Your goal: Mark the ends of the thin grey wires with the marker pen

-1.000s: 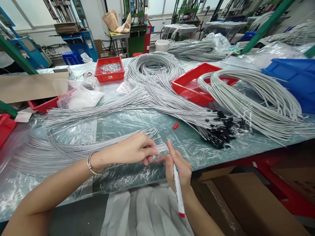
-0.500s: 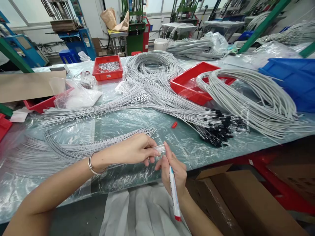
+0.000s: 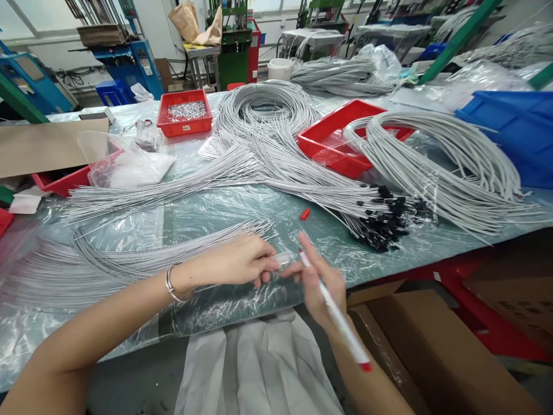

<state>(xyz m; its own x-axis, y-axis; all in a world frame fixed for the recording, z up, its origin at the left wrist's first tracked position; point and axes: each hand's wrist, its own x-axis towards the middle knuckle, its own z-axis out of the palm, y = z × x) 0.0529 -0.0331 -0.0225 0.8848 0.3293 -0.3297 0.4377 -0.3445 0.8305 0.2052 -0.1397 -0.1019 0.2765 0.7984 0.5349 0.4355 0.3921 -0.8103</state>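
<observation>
My left hand [image 3: 248, 262] is closed on a small bunch of whitish, partly clear pieces [image 3: 283, 259], whose ends stick out past the thumb and fingers; their exact kind is hard to tell. In my right hand [image 3: 322, 282] is a white marker pen [image 3: 343, 323] with a red tip and red end. The red tip points up and away, a little right of the whitish pieces and apart from them. Behind and left of my left hand lies a fan of thin grey cables [image 3: 142, 262]. A small red pen cap [image 3: 305, 214] rests on the plastic-covered table [image 3: 207, 207].
A grey cable bundle [image 3: 302, 173] with black connectors [image 3: 382, 225] lies beyond my hands. Right of it are a thicker cable coil [image 3: 458, 155], a red tray [image 3: 324, 153] and a blue bin [image 3: 514, 138]. A red bin of metal parts [image 3: 184, 128] stands behind. Cardboard boxes [image 3: 436, 346] sit below right.
My right hand has drawn back to the right with the marker, away from the whitish pieces, and the marker has tilted. My left hand stays almost in place.
</observation>
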